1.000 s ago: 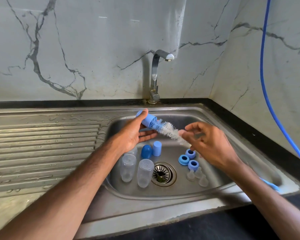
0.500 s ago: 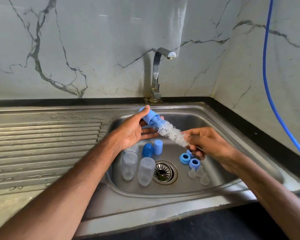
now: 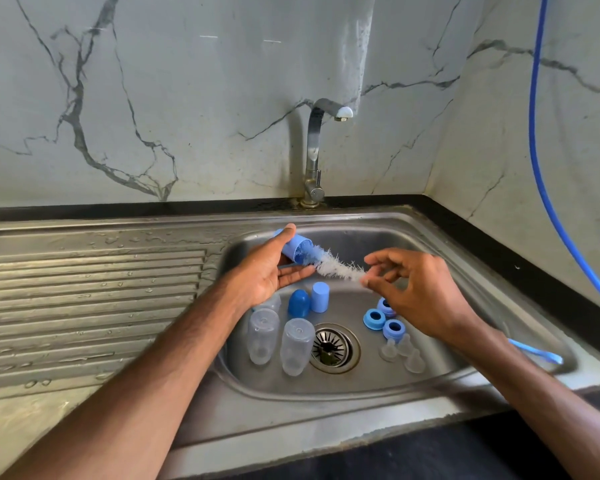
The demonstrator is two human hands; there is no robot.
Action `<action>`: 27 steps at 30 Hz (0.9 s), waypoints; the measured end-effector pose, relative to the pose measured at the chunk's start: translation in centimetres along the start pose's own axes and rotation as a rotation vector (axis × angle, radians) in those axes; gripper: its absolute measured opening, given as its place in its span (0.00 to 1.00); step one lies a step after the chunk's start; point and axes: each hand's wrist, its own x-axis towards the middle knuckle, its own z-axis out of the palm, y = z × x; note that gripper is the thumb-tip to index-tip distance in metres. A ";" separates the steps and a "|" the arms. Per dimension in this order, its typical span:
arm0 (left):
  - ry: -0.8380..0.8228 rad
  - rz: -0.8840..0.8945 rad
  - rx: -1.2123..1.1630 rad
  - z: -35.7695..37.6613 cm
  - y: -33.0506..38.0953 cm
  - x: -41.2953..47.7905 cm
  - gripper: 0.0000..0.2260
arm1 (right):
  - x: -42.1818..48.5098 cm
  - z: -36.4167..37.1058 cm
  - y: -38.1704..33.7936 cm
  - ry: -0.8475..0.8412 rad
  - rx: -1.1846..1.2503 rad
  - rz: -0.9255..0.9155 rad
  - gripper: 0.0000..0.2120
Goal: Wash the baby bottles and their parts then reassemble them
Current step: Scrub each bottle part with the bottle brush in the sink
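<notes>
Since the frame half a second earlier, the right hand (image 3: 420, 292) has loosened from a curl around the brush (image 3: 336, 266): its upper fingers now fan out, while the thumb and a lower finger pinch the brush at the near end of the white bristles. The left hand (image 3: 267, 271) is in much the same place over the back of the sink (image 3: 326, 403), thumb on top and fingers beneath the blue cap (image 3: 293, 249). The cap lies tilted on its side, with the bristle tip inside its mouth.

On the sink floor nothing has shifted. Clear bottles (image 3: 297, 346) stand upside down left of the drain (image 3: 331, 348), two more caps (image 3: 320, 296) stand behind it, and the blue rings (image 3: 374, 319) and clear teats (image 3: 414, 362) sit to its right.
</notes>
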 end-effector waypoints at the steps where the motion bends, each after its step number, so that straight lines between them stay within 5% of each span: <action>1: -0.032 -0.008 0.023 0.0 0.0 -0.1 0.21 | 0.1 0.1 0.1 0.009 0.051 0.043 0.08; 7: -0.138 0.003 0.180 0.3 -0.3 -0.3 0.23 | 1.0 -0.4 0.8 -0.168 0.302 0.398 0.10; 11: -0.019 0.047 0.211 0.3 -0.5 -0.1 0.23 | 0.3 0.0 0.3 -0.040 0.102 0.177 0.10; 15: 0.102 0.082 0.226 0.4 -0.7 0.1 0.26 | -0.2 0.0 -0.2 -0.119 -0.101 -0.057 0.27; 17: 0.123 0.077 0.239 0.5 -0.7 0.0 0.27 | -0.2 0.3 0.2 -0.132 -0.224 -0.152 0.26; 21: 0.078 0.052 0.311 0.7 -1.0 -0.1 0.24 | 0.1 0.5 0.6 0.000 -0.270 -0.129 0.10; 27: 0.124 0.127 0.005 -0.9 1.0 0.5 0.16 | -0.1 0.1 0.0 -0.012 -0.240 -0.036 0.10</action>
